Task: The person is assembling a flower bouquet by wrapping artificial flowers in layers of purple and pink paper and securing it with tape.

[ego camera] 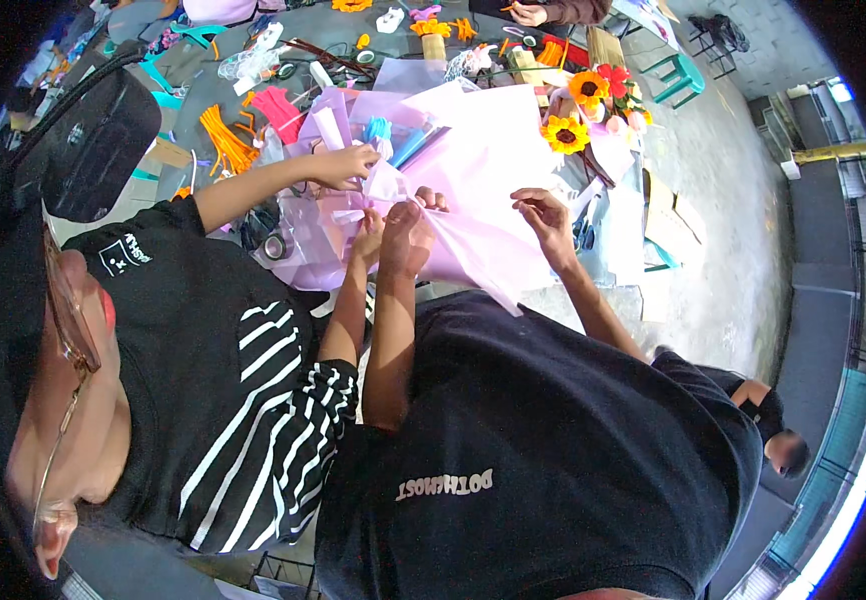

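Note:
My left hand (410, 232) grips the gathered neck of a sheer pale pink wrapping sheet (470, 247); a twisted corner of it trails toward my shirt. To the right my right hand (549, 221) is raised over the table's near side, fingers bent and apart, with nothing visible in them. On my left, a co-worker's hand (346, 166) pinches the white-pink bunched film (386, 184) from above. The co-worker's other hand (369, 238) touches it from below, close beside my left hand. Blue rolls (419, 146) and a light blue bundle (378, 129) lie just beyond the bunch.
Orange pipe cleaners (226, 142) and pink ones (277, 112) lie at the left. Handmade sunflowers (566, 135) and a red flower (613, 79) are at the right. A tape roll (274, 246) is near the co-worker's arm. Another person's hand (529, 13) shows across the table. A green stool (677, 79) stands beyond.

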`<state>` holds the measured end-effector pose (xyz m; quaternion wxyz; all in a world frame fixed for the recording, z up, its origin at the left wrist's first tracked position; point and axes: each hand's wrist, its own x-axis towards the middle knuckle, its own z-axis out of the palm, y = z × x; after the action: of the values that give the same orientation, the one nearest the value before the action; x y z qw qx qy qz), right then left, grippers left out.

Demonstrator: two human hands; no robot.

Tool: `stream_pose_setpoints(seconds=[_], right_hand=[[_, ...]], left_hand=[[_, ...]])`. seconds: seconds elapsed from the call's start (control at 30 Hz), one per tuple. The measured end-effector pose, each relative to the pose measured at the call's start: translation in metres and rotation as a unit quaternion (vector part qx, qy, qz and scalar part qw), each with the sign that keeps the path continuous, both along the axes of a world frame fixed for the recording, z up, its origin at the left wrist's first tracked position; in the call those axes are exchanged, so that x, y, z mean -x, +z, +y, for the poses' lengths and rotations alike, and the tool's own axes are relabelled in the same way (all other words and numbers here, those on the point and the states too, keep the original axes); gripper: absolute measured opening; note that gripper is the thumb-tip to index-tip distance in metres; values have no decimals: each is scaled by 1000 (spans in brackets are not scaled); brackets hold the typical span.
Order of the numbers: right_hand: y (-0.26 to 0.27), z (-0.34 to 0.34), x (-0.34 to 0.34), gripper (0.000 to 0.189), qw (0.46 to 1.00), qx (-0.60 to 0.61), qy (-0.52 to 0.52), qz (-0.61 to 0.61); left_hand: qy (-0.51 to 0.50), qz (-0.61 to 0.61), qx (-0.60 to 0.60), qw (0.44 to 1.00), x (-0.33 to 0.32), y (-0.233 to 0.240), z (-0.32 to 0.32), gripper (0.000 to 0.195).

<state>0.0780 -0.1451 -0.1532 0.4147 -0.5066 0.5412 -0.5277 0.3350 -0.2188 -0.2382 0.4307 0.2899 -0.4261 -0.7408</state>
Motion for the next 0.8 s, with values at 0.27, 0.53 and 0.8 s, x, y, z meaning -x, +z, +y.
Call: stream_pose_setpoints(seconds=[0.27,0.53,0.8], right_hand=[[-2,0,5,18,999,-25,-24,0],[-32,8,15,18,999,-39,-10,24],[-50,11,18,20,997,-71,-10,16]], left_hand=[[61,40,-71,995,-46,-12,-41,10],[223,59,-109,967,30,-8,-1,12],[262,1,-56,963,36,0,9,16]])
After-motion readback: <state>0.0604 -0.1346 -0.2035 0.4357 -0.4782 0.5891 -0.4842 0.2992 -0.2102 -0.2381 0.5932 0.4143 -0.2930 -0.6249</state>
